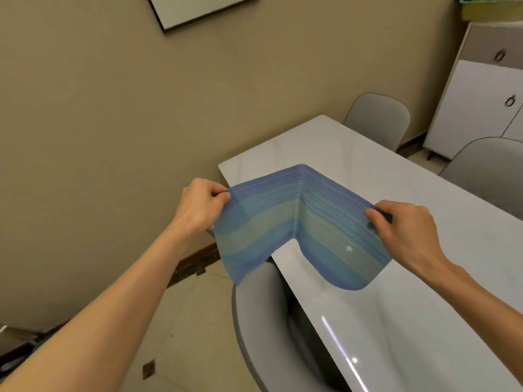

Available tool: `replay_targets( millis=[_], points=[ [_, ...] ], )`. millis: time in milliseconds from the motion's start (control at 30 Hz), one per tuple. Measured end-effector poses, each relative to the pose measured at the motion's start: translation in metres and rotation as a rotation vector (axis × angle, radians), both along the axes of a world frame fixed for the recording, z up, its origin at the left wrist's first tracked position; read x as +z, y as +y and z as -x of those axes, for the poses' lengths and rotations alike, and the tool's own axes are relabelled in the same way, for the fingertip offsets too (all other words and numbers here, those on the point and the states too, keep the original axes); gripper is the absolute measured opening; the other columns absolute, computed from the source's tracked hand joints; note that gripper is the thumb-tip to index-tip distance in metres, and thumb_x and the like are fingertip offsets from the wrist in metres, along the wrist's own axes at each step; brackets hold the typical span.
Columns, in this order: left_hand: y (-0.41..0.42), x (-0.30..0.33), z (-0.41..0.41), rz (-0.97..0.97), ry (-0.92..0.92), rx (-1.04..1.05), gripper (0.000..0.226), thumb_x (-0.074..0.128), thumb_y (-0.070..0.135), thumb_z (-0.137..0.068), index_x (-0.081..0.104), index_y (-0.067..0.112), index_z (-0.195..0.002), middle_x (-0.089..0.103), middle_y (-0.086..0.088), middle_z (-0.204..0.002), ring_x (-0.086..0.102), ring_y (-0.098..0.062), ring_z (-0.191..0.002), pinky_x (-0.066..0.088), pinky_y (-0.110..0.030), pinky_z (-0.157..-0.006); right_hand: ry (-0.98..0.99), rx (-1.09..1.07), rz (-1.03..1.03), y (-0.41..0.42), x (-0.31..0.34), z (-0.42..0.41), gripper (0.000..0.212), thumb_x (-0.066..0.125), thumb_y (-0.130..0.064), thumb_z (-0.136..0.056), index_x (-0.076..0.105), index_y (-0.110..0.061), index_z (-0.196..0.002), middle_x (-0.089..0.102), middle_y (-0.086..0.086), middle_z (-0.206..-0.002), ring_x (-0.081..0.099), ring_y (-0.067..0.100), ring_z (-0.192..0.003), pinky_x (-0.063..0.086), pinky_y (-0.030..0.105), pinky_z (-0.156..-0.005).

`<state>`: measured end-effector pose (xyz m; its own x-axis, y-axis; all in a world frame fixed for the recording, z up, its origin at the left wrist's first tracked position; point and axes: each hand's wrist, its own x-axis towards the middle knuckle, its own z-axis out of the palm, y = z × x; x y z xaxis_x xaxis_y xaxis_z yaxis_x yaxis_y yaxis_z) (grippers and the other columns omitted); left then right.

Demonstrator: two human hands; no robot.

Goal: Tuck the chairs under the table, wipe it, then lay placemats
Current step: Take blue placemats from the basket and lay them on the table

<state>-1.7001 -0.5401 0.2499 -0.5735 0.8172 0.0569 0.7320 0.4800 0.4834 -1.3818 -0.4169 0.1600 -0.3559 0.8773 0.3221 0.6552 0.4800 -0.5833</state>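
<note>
left hand [199,203], right hand [404,224], both pinching creased placemat [300,222] edges

A beige wall [99,108] fills most of the view. High on it hangs a dark-framed white picture [198,8], cut off by the top edge. A dark skirting board [195,263] runs along the foot of the wall, above a pale tiled floor [186,329] set with small dark diamond insets. At the far right stands a white cabinet [481,103] with ring pulls on its doors; something green and yellow sits on top, too cropped to identify.
</note>
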Motion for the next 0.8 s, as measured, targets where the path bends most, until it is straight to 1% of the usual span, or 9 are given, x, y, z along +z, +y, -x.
replay_targets(
  millis=[100,200,300,367,433,533,600,667,800],
  points=[
    [0.040,0.001,0.026,0.004,0.043,-0.040,0.025,0.056,0.012,-0.092,0.069,-0.001,-0.075,0.045,-0.003,-0.058,0.035,-0.017,-0.058,0.033,-0.032,-0.056,0.018,-0.037,0.030,0.016,0.001,0.015,0.025,0.055,-0.023,-0.096,0.065,-0.021,-0.073,0.062,-0.005,-0.066,0.054,0.011,-0.061,0.038,0.029,-0.057],
    [0.081,-0.001,0.057,0.005,0.074,-0.103,0.022,0.058,0.010,-0.091,0.069,0.001,-0.074,0.047,-0.004,-0.059,0.038,-0.020,-0.062,0.036,-0.030,-0.058,0.043,-0.090,0.066,0.028,-0.011,0.026,0.024,0.054,-0.021,-0.096,0.065,-0.022,-0.075,0.063,-0.006,-0.067,0.056,0.016,-0.062,0.046,0.035,-0.060],
    [0.127,-0.008,0.089,0.006,0.084,-0.188,0.022,0.058,0.008,-0.090,0.068,0.003,-0.072,0.047,-0.004,-0.060,0.039,-0.021,-0.065,0.037,-0.027,-0.058,0.070,-0.172,0.084,0.039,-0.026,0.039,0.024,0.053,-0.021,-0.096,0.065,-0.020,-0.075,0.064,-0.005,-0.066,0.057,0.020,-0.062,0.048,0.038,-0.062],
    [0.159,-0.017,0.110,0.003,0.083,-0.247,0.029,0.058,0.006,-0.090,0.063,0.011,-0.062,0.043,-0.001,-0.055,0.038,-0.020,-0.060,0.036,-0.025,-0.057,0.074,-0.215,0.098,0.048,-0.036,0.056,0.025,0.051,-0.021,-0.096,0.064,-0.020,-0.076,0.064,-0.004,-0.067,0.057,0.019,-0.062,0.047,0.037,-0.062],
    [0.190,-0.028,0.131,0.020,0.064,-0.279,0.036,0.057,0.005,-0.091,0.056,0.021,-0.058,0.040,0.004,-0.051,0.035,-0.014,-0.054,0.032,-0.024,-0.052,0.072,-0.239,0.105,0.059,-0.042,0.079,0.025,0.050,-0.019,-0.096,0.063,-0.020,-0.075,0.064,-0.004,-0.067,0.056,0.019,-0.062,0.047,0.037,-0.062],
    [0.242,-0.054,0.170,0.017,-0.017,-0.353,0.026,0.057,0.002,-0.091,0.063,0.014,-0.069,0.045,0.002,-0.056,0.038,-0.014,-0.055,0.030,-0.024,-0.051,0.074,-0.284,0.095,0.079,-0.048,0.121,0.024,0.049,-0.016,-0.096,0.064,-0.020,-0.078,0.063,-0.005,-0.068,0.055,0.020,-0.062,0.047,0.037,-0.063],
    [0.278,-0.072,0.196,-0.013,-0.059,-0.381,0.018,0.059,0.001,-0.088,0.067,0.011,-0.076,0.051,0.002,-0.059,0.043,-0.015,-0.057,0.034,-0.025,-0.053,0.074,-0.342,0.074,0.096,-0.053,0.154,0.023,0.049,-0.016,-0.096,0.065,-0.021,-0.081,0.063,-0.005,-0.068,0.055,0.020,-0.062,0.047,0.037,-0.063],
    [0.310,-0.087,0.228,-0.033,-0.080,-0.372,0.016,0.060,0.002,-0.085,0.069,0.013,-0.076,0.053,0.005,-0.058,0.045,-0.012,-0.056,0.036,-0.024,-0.053,0.069,-0.384,0.033,0.117,-0.054,0.192,0.021,0.050,-0.015,-0.096,0.066,-0.021,-0.084,0.064,-0.004,-0.069,0.056,0.021,-0.061,0.048,0.037,-0.062],
    [0.359,-0.108,0.283,-0.111,-0.052,-0.371,0.022,0.060,0.006,-0.081,0.060,0.017,-0.063,0.045,0.002,-0.053,0.039,-0.018,-0.052,0.031,-0.024,-0.049,0.026,-0.413,-0.178,0.150,-0.050,0.249,0.022,0.047,-0.011,-0.089,0.068,-0.016,-0.096,0.068,0.003,-0.079,0.059,0.027,-0.064,0.051,0.039,-0.057]
  ],
)
